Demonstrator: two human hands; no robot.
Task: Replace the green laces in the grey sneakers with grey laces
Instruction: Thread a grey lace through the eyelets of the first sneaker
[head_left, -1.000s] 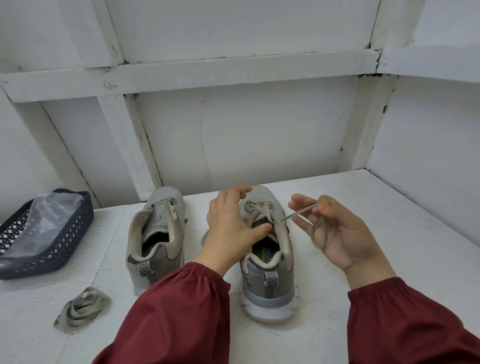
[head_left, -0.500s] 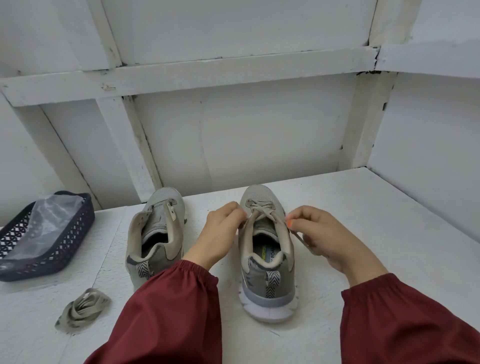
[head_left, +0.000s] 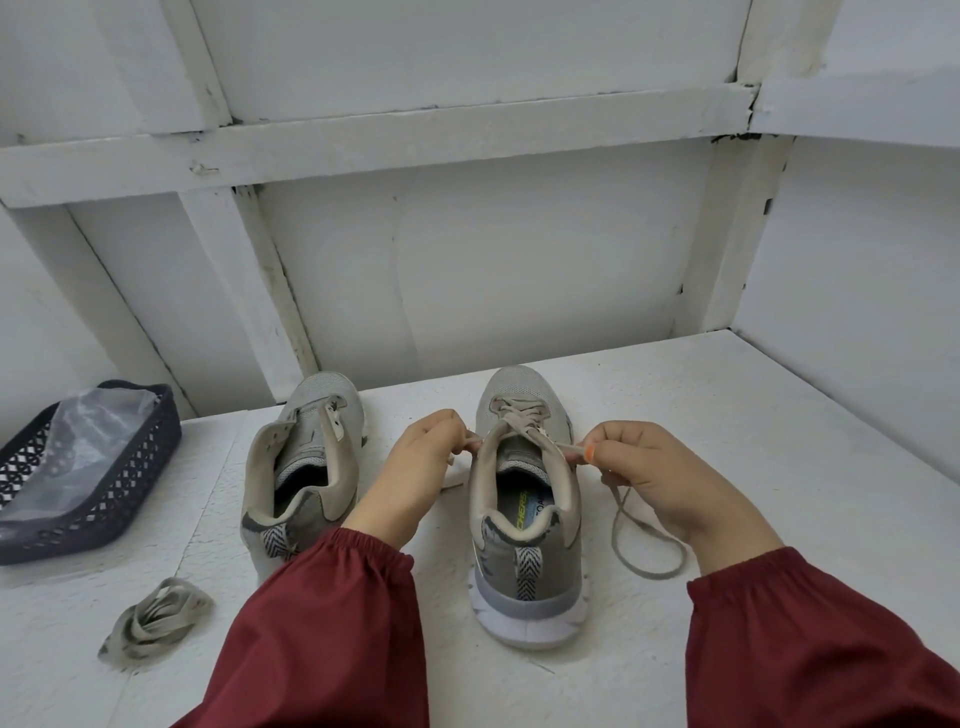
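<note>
I see the laced grey sneaker heel toward me on the white worktop. The left hand pinches one end of its grey lace at 9 o'clock and the right hand pinches the other at 3 o'clock. The unlaced sneaker stands at 9 o'clock, with a lace bundle at 8.

White tabletop: unlaced sneaker centre-left; laced sneaker centre; dark basket at left edge; bundled lace lower left; lace loop right of centre.
</note>
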